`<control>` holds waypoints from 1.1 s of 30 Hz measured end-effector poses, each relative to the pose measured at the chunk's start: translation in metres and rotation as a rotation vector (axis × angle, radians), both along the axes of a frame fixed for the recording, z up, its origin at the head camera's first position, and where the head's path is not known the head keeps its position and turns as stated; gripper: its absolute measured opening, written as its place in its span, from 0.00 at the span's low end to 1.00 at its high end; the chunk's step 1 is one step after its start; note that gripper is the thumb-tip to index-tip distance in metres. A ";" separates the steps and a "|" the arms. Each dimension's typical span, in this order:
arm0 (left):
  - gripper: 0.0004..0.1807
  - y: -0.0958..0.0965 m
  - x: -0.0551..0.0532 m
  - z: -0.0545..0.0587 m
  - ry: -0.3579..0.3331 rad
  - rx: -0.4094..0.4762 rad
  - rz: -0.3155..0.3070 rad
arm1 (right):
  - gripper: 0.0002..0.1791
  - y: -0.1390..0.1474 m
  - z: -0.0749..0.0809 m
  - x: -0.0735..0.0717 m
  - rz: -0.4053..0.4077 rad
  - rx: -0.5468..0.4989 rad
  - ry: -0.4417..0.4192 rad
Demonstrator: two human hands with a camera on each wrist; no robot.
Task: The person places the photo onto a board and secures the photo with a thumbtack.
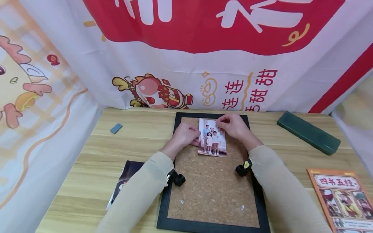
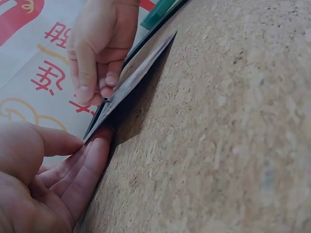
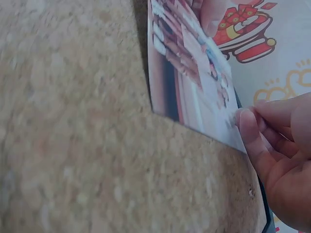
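Note:
A family photo [image 1: 212,139] lies over the upper part of a cork board [image 1: 214,181] with a black frame. At its left edge my left hand [image 1: 185,134] pinches the print between thumb and fingers, and in the left wrist view the photo [image 2: 131,87] slants up off the cork. My right hand [image 1: 233,125] is at the photo's upper right corner. Its thumb and fingertips pinch a small clear push pin [image 3: 236,117], mostly hidden by the fingers, with the point against the print.
Clear push pins [image 1: 182,201] sit low on the board, one on each side. A blue eraser [image 1: 116,128] lies at the left, a dark green case [image 1: 309,132] and an orange-covered book [image 1: 339,197] at the right. Another dark picture [image 1: 123,176] is partly under the left sleeve.

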State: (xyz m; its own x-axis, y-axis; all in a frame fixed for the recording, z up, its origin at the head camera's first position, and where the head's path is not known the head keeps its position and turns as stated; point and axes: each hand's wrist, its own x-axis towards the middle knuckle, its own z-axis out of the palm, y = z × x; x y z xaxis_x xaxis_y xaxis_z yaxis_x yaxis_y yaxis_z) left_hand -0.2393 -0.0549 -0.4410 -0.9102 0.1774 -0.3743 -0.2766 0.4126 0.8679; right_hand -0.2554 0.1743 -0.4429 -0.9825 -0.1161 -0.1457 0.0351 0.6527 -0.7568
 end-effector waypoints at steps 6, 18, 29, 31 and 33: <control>0.10 0.001 0.000 0.000 0.006 -0.020 0.001 | 0.10 0.005 -0.002 0.001 -0.001 0.030 0.019; 0.09 0.001 -0.002 0.002 0.016 -0.059 -0.048 | 0.10 0.020 0.000 0.006 0.061 0.111 0.038; 0.08 -0.001 -0.004 0.000 0.047 -0.101 -0.079 | 0.06 0.011 -0.003 0.007 0.110 0.222 0.087; 0.08 -0.001 -0.004 -0.001 0.045 -0.103 -0.075 | 0.06 0.009 -0.003 0.006 0.103 0.223 0.090; 0.08 -0.001 -0.004 -0.001 0.040 -0.105 -0.075 | 0.06 0.008 -0.002 0.006 0.095 0.219 0.094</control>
